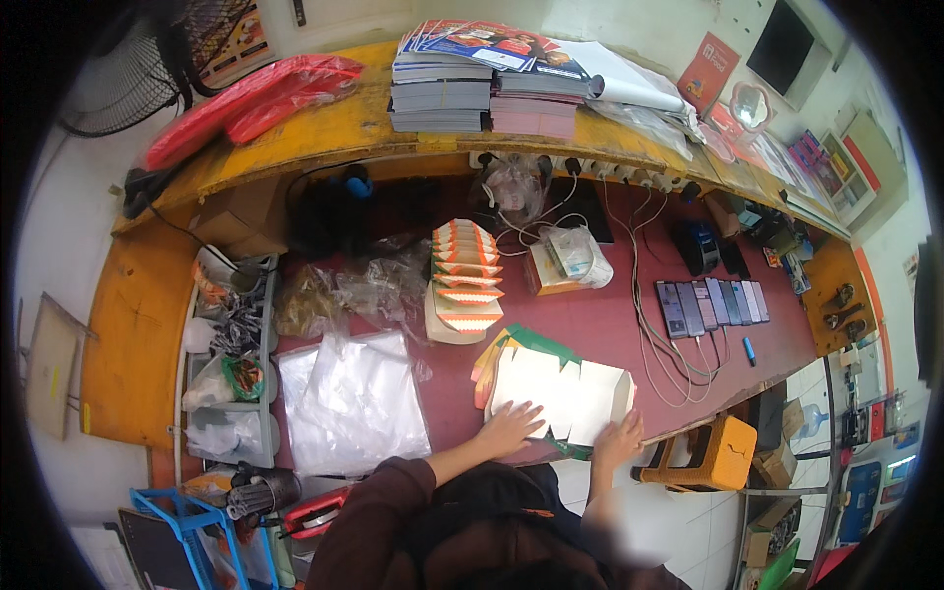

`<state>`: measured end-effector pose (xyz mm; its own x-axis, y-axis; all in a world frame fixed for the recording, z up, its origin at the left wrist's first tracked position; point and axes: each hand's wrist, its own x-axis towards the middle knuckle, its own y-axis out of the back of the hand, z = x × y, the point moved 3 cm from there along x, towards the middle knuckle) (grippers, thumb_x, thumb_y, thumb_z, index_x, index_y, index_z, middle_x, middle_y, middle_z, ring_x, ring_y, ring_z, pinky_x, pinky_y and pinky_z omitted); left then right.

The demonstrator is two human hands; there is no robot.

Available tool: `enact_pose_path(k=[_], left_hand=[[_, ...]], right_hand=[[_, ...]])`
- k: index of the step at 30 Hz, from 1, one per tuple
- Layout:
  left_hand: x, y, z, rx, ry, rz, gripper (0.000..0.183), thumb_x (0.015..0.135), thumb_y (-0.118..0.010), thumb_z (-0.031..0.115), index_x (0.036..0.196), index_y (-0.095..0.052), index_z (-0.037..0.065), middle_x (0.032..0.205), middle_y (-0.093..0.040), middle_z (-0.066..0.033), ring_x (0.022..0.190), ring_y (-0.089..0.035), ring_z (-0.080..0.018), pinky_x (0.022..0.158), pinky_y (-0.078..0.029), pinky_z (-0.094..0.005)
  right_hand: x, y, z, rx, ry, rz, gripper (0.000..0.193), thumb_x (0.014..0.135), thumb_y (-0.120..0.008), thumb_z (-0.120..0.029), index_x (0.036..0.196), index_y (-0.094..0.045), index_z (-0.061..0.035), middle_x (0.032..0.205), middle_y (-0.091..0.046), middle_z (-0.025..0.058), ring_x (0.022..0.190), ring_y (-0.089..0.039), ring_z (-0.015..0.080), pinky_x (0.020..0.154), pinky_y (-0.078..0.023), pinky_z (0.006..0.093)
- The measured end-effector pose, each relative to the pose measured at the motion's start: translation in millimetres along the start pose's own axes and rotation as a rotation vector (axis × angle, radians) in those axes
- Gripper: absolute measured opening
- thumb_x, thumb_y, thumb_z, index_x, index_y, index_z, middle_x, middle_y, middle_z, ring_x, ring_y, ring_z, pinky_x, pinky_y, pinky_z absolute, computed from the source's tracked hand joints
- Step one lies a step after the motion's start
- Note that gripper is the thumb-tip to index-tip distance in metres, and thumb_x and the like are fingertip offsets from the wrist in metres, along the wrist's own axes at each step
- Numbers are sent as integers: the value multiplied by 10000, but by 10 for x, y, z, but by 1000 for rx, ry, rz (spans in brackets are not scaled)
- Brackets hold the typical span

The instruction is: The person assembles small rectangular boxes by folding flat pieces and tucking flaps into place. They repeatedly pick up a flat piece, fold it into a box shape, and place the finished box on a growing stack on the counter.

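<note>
A flat cardboard box blank (560,383), cream on its upper face, lies near the front edge of the maroon tabletop. Its right side flap is folded up. My left hand (513,430) rests flat on the lower left of the blank with its fingers spread. At the lower right corner, my right hand (619,439) grips the raised flap, its fingertips partly hidden. Under the blank, more blanks (489,372) in green and orange stick out. Beyond them stands a row of nested folded boxes (464,280) with orange zigzag edges.
Clear plastic bags (354,398) lie to the left beside grey bins (231,433). Several phones (713,305) with white cables line the right side near a blue marker (749,351). A yellow stool (703,454) stands below the front edge. Printed stacks (440,93) sit on the upper shelf.
</note>
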<state>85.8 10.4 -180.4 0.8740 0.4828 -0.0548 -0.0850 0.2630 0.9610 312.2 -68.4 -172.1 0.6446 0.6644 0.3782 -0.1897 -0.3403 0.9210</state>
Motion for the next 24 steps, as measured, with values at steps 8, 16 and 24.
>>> enact_pose_path(k=[8,16,24], left_hand=[[100,130,13,-356,17,-20,546,881,-545,375,1344,-419,114,1445,-307,-117,1310,-336,-308,1033,-324,-492],[-38,1424,379,-1456,80,457,407,980,-414,288,1222,-459,-36,1090,-557,-142,1034,-551,-217,870,-445,-328],[-638,2185,79,-1237,383,578,272,944,-493,204,1077,-592,-11,886,-650,-122,764,-640,-213,638,-491,-285]], right_hand=[[434,805,-279,781,-277,-245,144,848,-577,-95,955,-608,-3,858,-620,124,814,-607,241,694,-472,353],[247,2007,-1361,959,651,-198,479,731,-588,36,1203,-536,-31,1189,-535,154,1098,-506,306,904,-422,370],[473,2423,-1604,1190,811,-116,339,679,-672,70,1004,-616,-8,1011,-637,133,894,-620,251,754,-497,315]])
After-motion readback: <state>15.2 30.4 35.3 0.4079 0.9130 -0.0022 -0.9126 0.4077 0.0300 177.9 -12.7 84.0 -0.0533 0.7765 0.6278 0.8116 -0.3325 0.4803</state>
